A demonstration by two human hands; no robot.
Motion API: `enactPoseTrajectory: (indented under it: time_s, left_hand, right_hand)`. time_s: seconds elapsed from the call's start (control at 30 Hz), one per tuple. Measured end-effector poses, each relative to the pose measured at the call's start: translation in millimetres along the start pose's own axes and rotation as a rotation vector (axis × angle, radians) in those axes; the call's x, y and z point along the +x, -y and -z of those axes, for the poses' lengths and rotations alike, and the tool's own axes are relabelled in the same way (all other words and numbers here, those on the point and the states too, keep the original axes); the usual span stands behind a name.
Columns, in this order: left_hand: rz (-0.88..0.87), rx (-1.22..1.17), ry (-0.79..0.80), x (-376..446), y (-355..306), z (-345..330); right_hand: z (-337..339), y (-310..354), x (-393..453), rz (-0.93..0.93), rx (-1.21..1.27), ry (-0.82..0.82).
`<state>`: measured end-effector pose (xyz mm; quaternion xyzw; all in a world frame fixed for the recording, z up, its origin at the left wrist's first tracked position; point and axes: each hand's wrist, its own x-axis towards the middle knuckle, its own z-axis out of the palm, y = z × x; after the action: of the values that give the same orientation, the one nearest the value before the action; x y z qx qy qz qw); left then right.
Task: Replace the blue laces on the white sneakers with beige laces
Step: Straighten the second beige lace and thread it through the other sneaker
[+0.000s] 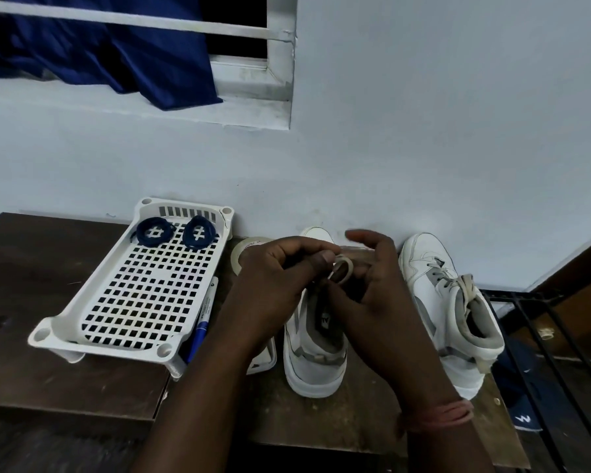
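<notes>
Holding a coiled beige lace [342, 268] between both hands, I pinch it with my left hand [273, 278] and right hand [372, 295] above the unlaced white sneaker [313, 356]. Two coiled blue laces [174, 232] lie in the white perforated plastic tray [130, 288] on the dark wooden counter [48, 370]; the other white sneaker [447, 302] already wears beige laces.

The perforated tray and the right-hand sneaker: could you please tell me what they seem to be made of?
The tray looks like white moulded plastic, slightly glossy: a uniform grid of square holes and round corner sockets. The right-hand sneaker looks like smooth white leather or a synthetic imitation, with stitched panels, grey fabric-like lining and a woven beige lace.
</notes>
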<state>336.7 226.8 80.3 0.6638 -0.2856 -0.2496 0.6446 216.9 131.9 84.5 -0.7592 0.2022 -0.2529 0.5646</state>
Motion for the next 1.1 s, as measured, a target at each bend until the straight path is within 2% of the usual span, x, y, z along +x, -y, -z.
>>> enactPoseTrajectory:
  time_s: [0.13,0.27,0.47,0.57,0.63,0.7,0.77,0.8,0.83,0.9,0.93,1.0,1.03,1.1]
  left_hand:
    - [-0.020,0.107,-0.008,2,-2,1]
    - [-0.008,0.083,0.003,1,-3,1]
    - [0.065,0.054,0.022,2,-1,4]
    - [0.057,-0.018,0.006,1,-3,6]
    - [0.075,-0.115,-0.098,3,-2,15]
    - [0.117,-0.278,-0.231,10,4,33]
    - [0.158,-0.558,-0.367,18,11,56]
    - [0.184,-0.704,-0.438,20,13,67]
    - [0.211,-0.815,-0.506,21,15,75]
    - [0.255,-0.911,-0.585,22,17,81]
    - [0.267,-0.915,-0.597,23,18,79]
    - [0.298,-0.849,-0.548,21,16,66]
    - [0.321,-0.752,-0.483,18,12,59]
    - [0.377,-0.357,-0.364,15,9,44]
  right_hand:
    - [5,-2,1,0.062,-0.019,0.081]
    - [-2,-5,0,0.131,0.012,-0.015]
    - [-8,-20,1,0.233,-0.198,-0.155]
    - [-8,-20,3,0.282,-0.183,-0.187]
    - [-1,-16,6,0.282,-0.015,-0.299]
    - [16,-9,11,0.202,0.362,-0.419]
    - [41,-5,14,0.110,0.763,-0.517]
    - [55,-4,14,0.096,0.868,-0.580]
    - [67,-5,14,0.087,0.874,-0.644]
    - [80,-9,11,0.020,0.638,-0.725]
    - [80,-12,11,-0.033,0.461,-0.711]
    - [69,-16,11,-0.091,0.119,-0.578]
    - [62,-14,10,-0.089,-0.028,-0.485]
    - [50,-12,10,-0.124,-0.243,-0.316]
